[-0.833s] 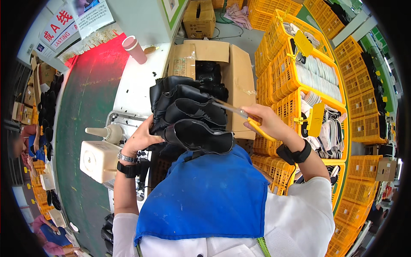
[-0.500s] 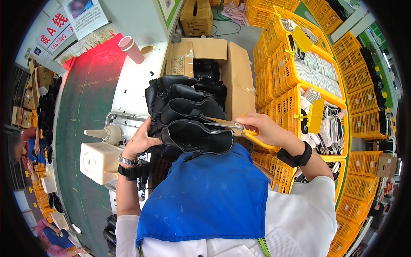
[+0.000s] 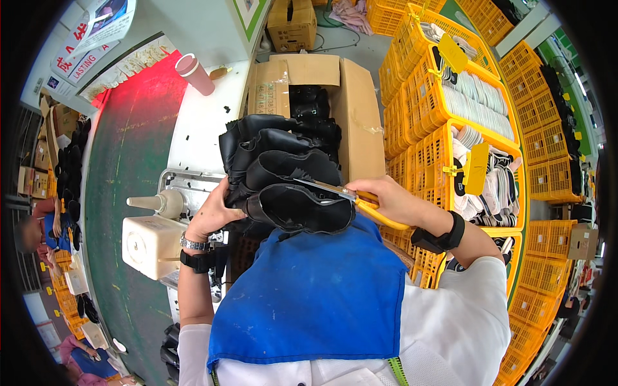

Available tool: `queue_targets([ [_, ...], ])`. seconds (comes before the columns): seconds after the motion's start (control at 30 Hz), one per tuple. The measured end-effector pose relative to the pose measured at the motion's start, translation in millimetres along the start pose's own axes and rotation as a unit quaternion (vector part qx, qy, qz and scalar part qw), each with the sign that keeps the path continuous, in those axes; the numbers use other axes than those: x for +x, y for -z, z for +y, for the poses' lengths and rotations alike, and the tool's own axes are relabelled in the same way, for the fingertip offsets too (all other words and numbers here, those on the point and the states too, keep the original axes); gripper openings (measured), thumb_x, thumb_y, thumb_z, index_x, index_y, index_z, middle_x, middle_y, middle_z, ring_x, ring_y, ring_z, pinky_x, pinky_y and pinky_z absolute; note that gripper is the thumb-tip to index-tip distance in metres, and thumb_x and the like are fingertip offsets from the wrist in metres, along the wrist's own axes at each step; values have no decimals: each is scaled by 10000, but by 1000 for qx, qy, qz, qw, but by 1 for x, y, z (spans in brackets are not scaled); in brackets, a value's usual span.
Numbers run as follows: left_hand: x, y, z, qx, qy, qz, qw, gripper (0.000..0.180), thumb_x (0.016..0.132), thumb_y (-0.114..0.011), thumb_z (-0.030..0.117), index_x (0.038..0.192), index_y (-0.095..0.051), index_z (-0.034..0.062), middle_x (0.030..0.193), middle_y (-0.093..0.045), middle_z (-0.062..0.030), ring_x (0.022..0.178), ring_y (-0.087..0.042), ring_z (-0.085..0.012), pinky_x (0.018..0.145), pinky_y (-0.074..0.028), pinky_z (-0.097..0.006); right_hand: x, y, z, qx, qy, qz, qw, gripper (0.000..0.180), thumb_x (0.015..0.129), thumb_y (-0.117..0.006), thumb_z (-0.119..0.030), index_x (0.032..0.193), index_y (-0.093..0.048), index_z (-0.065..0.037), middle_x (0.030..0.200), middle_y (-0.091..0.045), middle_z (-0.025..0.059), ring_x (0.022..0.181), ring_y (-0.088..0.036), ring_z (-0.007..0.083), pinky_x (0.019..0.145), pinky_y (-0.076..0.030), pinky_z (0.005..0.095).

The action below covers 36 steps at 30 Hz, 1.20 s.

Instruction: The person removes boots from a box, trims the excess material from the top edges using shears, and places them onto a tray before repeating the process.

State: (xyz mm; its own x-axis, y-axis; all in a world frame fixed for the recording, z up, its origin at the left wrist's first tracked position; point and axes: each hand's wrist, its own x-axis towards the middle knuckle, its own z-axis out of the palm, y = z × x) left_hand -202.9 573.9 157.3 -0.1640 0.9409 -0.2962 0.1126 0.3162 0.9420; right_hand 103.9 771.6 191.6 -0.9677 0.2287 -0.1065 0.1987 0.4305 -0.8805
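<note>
A row of black shoe uppers (image 3: pixel 293 164) rests against the blue apron on my lap, their openings facing up. My left hand (image 3: pixel 217 211) closes around the left end of the nearest black shoe upper (image 3: pixel 306 207), thumb on its outside; the other fingers are partly hidden. In my right hand (image 3: pixel 383 196) is a pair of scissors (image 3: pixel 370 212) with yellow handles. Its blades point left and lie over the rims between the two nearest uppers. Whether the blade tips touch the material, I cannot tell.
Beyond the uppers stands an open cardboard box (image 3: pixel 360 122) with more black pieces inside. Stacked yellow crates (image 3: pixel 412 154) hold soles on the right. At left are a white square container (image 3: pixel 151 246), a metal tray (image 3: pixel 193 183), a pink cup (image 3: pixel 194 74) and a green conveyor belt (image 3: pixel 132 193).
My right hand has shifted slightly left with the scissors, so the blades reach farther over the uppers and look closer together. My left hand keeps its grip.
</note>
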Motion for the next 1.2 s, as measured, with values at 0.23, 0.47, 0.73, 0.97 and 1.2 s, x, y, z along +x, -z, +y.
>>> queue_targets([
  [0.23, 0, 3, -6, 14, -4, -3, 1000, 750, 616, -699, -8, 1288, -366, -39, 1197, -520, -132, 1099, -492, -187, 983, -374, -307, -1, -14, 5, 17, 60, 70, 996, 279, 803, -619, -40, 1071, -549, -67, 791, -603, 123, 681, -585, 256, 621, -450, 313],
  [0.47, -2, 2, 3, 34, 6, -17, 999, 748, 618, -703, -3, 1282, -362, -45, 1196, -517, -133, 1100, -486, -182, 981, -377, -308, 2, -13, -1, -8, 29, 62, 998, 232, 810, -622, -56, 1030, -548, -53, 763, -583, 134, 666, -568, 277, 605, -436, 324],
  [0.73, -3, 3, 1, 73, -2, -16, 997, 746, 612, -725, 20, 1266, -375, -60, 1203, -514, -144, 1113, -484, -194, 992, -365, -311, -2, -11, -7, -15, -8, 30, 999, 223, 809, -631, -75, 1016, -551, -53, 763, -583, 141, 621, -557, 270, 570, -420, 328],
  [0.97, -1, 4, -7, 76, 0, -10, 997, 762, 598, -744, 40, 1260, -381, -66, 1186, -524, -153, 1109, -488, -208, 991, -360, -309, -3, -16, -2, -49, 12, 77, 996, 289, 805, -663, -126, 1061, -546, -62, 764, -588, 138, 609, -560, 257, 571, -438, 330],
  [1.2, -1, 2, -6, 79, 7, -27, 996, 769, 599, -748, 41, 1266, -378, -62, 1187, -524, -150, 1105, -491, -202, 986, -367, -304, -6, -19, -5, 36, -59, 3, 998, 281, 835, -650, -164, 1075, -551, -54, 774, -584, 80, 671, -558, 170, 599, -436, 296],
])
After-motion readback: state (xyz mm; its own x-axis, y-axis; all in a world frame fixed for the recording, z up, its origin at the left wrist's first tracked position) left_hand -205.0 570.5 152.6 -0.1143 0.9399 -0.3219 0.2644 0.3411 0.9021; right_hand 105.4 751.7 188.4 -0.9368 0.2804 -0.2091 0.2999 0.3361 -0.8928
